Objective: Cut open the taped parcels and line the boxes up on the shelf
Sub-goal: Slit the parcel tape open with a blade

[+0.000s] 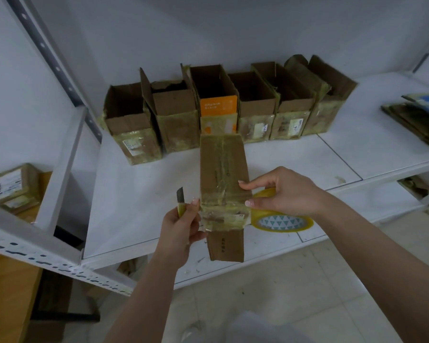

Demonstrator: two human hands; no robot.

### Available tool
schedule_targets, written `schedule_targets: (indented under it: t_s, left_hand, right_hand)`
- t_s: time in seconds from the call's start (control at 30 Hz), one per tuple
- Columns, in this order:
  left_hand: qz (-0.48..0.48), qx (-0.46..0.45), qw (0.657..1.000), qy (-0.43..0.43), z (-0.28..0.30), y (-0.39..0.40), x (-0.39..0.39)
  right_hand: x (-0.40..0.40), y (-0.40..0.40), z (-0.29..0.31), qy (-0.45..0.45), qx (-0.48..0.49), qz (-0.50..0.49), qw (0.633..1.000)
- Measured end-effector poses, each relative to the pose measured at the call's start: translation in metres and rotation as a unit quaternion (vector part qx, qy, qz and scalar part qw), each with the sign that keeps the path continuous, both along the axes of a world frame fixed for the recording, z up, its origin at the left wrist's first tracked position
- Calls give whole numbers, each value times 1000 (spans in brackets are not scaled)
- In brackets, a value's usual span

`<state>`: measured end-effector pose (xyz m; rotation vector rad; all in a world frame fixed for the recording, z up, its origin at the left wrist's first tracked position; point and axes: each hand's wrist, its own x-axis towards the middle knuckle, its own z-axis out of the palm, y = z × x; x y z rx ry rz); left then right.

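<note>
Nearest the camera, the left hand (181,226) curls around a yellow-handled utility knife (180,200), its blade extended and pointing up, just beside the left edge of a taped parcel (223,194). The left fingers also touch the parcel's near-left side. The parcel is a long brown cardboard box wrapped in yellowish clear tape, lying lengthwise over the front of the white shelf (139,194), with one flap hanging down past the shelf edge. That flap carries a short line of printed characters, too small to read, and a small label at the taped band is likewise illegible.

The right hand (285,191) pinches the parcel's right edge with thumb and fingertips. A roll of yellow tape (282,222) sits just beneath that hand, its core printed with a pattern of small teal triangles; whether the hand also holds the roll cannot be told.

Farther back, six opened boxes (223,105) stand side by side along the wall, flaps up. The third is orange and white with faint white lettering that cannot be made out; several others bear small white shipping labels, unreadable.

At far right lies a stack of flattened cardboard (416,120). At far left, off the shelf, a sealed parcel with a white label (13,186) rests on a wooden surface.
</note>
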<state>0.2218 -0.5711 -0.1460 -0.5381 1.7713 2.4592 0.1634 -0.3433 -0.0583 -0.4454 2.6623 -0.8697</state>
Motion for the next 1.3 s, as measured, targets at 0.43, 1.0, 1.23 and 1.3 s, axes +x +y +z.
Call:
schedule_targets:
  t_s: [0.43, 1.0, 1.23, 1.3]
  left_hand:
    - [-159, -178, 958, 157, 78, -7, -19]
    - [-313, -327, 886, 106, 77, 46, -64]
    - [-317, -363, 866, 134, 77, 44, -61]
    - [-332, -363, 861, 131, 79, 45, -60]
  right_hand:
    - [-9, -1, 4, -41, -30, 39, 998]
    - [-23, 58, -15, -201, -229, 47, 951]
    - [-16, 58, -53, -154, -153, -14, 976]
    - [-14, 63, -49, -158, -152, 5, 976]
